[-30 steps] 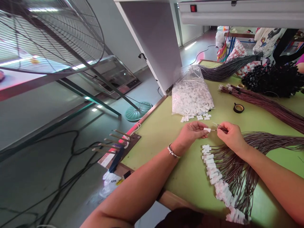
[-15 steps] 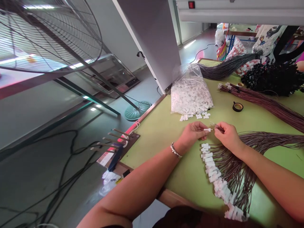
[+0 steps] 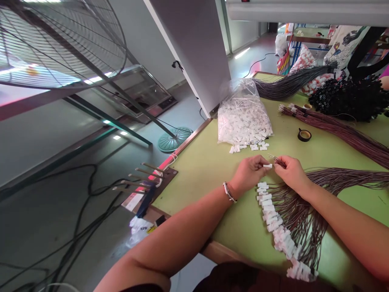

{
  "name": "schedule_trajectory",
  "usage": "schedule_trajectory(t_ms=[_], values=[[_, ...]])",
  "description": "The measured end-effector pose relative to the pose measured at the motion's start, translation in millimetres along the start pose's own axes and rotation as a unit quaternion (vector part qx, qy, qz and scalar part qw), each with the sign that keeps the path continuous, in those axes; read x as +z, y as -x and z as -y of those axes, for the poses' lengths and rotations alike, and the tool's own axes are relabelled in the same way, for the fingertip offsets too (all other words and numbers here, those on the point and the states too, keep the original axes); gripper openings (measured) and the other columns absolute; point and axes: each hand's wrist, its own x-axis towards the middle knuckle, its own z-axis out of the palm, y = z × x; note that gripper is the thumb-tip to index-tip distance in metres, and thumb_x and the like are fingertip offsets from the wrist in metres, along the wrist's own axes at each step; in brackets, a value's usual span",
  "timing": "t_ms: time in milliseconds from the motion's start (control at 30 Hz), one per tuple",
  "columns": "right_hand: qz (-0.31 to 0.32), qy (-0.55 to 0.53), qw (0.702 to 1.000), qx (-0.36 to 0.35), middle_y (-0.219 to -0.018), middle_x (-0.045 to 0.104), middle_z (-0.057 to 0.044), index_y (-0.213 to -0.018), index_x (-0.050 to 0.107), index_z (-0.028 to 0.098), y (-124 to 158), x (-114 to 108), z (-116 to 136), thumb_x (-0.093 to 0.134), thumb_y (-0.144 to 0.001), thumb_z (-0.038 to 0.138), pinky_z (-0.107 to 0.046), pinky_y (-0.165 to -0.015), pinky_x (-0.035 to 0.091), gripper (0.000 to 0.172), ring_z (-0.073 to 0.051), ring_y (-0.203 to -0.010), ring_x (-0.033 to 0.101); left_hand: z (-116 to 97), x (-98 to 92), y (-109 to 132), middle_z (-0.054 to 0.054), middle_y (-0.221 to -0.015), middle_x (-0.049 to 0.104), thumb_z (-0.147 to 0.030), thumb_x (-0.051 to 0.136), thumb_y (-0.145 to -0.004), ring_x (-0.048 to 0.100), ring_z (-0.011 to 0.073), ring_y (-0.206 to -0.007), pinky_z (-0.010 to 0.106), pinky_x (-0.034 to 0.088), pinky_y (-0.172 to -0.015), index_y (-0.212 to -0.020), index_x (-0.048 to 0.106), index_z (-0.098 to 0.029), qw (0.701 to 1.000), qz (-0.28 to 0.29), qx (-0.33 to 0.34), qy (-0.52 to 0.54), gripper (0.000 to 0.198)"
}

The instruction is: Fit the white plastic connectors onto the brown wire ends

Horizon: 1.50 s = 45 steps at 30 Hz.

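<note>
We note the left hand (image 3: 251, 168) pinching one small white connector (image 3: 268, 165) between thumb and fingers, its free end turned toward the right hand (image 3: 290, 171), which is closed on several thin brown wires (image 3: 279, 162), their tips jutting past the fingers. Both hands are over the worktop (image 3: 194, 174); the connector and right fingertips are very near each other, and we cannot tell whether a wire sits inside. Nearer to us lies a row of white connectors (image 3: 273, 221), with brown leads (image 3: 299, 207) fanning out from it to the right; beyond the hands lies a clear bag (image 3: 244, 113) of white pieces, some loose at its mouth. For this step, which we judge to be mating wire and connector, we would grip one wire close behind its tip against buckling, align it with the opening, push straight, then tug lightly to check seating. Neighbouring tips are best held aside, lest they snag.
</note>
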Motion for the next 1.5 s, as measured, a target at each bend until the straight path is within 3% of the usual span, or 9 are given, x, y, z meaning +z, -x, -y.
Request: schedule_trajectory(t_ms=[267,500,667,767,833,933,1100,1233,1500], values=[[-0.018,0.093,0.995,-0.037,-0.056,0.055,0.001,-0.065,0.054,0.017,-0.2,5.0,-7.2,0.050,-0.069,0.027,-0.024,-0.051,0.036,0.011,-0.012,-0.052,0.046,6.9,8.0,0.0,-0.003,-0.052,0.056,-0.018,0.068,-0.069,0.049,0.0077,-0.047,0.020,0.038,-0.046,-0.072,0.061,-0.014,0.997,0.009,-0.057,0.048,0.009],[-0.009,0.112,0.991,-0.075,-0.056,0.055,0.001,-0.067,0.055,0.018,1.9,0.3,-3.3,0.049,-0.076,0.027,-0.023,-0.049,0.035,0.014,-0.011,-0.050,0.045,-3.3,2.0,-4.6,-0.001,-0.051,0.060,-0.023,0.074,-0.065,0.056,0.0086,-0.046,0.021,0.046,-0.050,-0.073,0.055,-0.013,0.974,0.047,-0.111,0.193,0.022],[-0.024,0.328,0.907,-0.264,-0.071,0.061,-0.004,-0.083,0.062,0.017,7.6,-7.1,2.9,0.046,-0.082,0.017,-0.026,-0.061,0.034,0.017,-0.016,-0.066,0.052,-1.8,-10.4,-9.5,0.000,-0.050,0.061,-0.029,0.077,-0.062,0.054,0.0078,-0.042,0.019,0.041,-0.044,-0.074,0.056,-0.011,0.962,0.062,-0.140,0.226,0.029],[-0.043,0.417,0.854,-0.309,-0.066,0.057,-0.005,-0.075,0.061,0.017,9.3,-7.2,5.3,0.045,-0.083,0.017,-0.028,-0.057,0.029,0.018,-0.016,-0.063,0.049,-1.5,-12.2,-9.5,-0.001,-0.051,0.061,-0.030,0.078,-0.061,0.053,0.0073,-0.042,0.019,0.040,-0.043,-0.073,0.057,-0.011,0.958,0.062,-0.149,0.237,0.031],[-0.041,0.431,0.843,-0.317,-0.063,0.056,-0.005,-0.069,0.059,0.017,9.2,-6.3,5.8,0.045,-0.083,0.018,-0.029,-0.055,0.026,0.020,-0.016,-0.060,0.046,-2.0,-11.4,-8.5,-0.001,-0.053,0.061,-0.031,0.078,-0.061,0.053,0.0065,-0.043,0.018,0.040,-0.044,-0.072,0.057,-0.011,0.955,0.067,-0.146,0.251,0.031],[-0.034,0.366,0.888,-0.275,-0.060,0.055,-0.003,-0.065,0.056,0.017,7.4,-5.0,4.7,0.046,-0.078,0.017,-0.027,-0.054,0.026,0.016,-0.014,-0.057,0.044,-2.4,-8.1,-7.0,0.000,-0.054,0.062,-0.030,0.080,-0.060,0.054,0.0066,-0.046,0.019,0.042,-0.048,-0.072,0.057,-0.011,0.954,0.067,-0.128,0.262,0.032],[0.014,0.134,0.985,-0.108,-0.048,0.038,0.005,-0.056,0.047,0.018,3.0,-4.2,0.5,0.047,-0.069,0.017,-0.023,-0.048,0.026,0.013,-0.009,-0.048,0.033,-0.6,-0.8,-6.6,-0.001,-0.055,0.063,-0.029,0.081,-0.057,0.057,0.0073,-0.049,0.020,0.047,-0.052,-0.070,0.056,-0.012,0.964,0.045,-0.094,0.246,0.033],[0.031,0.054,0.997,-0.055,-0.048,0.033,0.006,-0.054,0.045,0.018,1.5,-3.0,-2.3,0.047,-0.068,0.021,-0.022,-0.044,0.023,0.014,-0.008,-0.047,0.029,2.1,1.1,-5.6,-0.002,-0.054,0.062,-0.025,0.078,-0.061,0.057,0.0071,-0.049,0.020,0.048,-0.053,-0.069,0.056,-0.013,0.974,0.036,-0.074,0.212,0.027],[0.021,0.090,0.993,-0.077,-0.047,0.042,0.004,-0.057,0.052,0.017,1.6,-1.9,-2.3,0.047,-0.068,0.023,-0.022,-0.046,0.027,0.013,-0.008,-0.047,0.034,-1.8,6.4,-1.4,-0.001,-0.056,0.062,-0.021,0.073,-0.067,0.056,0.0072,-0.049,0.020,0.048,-0.053,-0.071,0.057,-0.012,0.978,0.041,-0.081,0.186,0.019]])
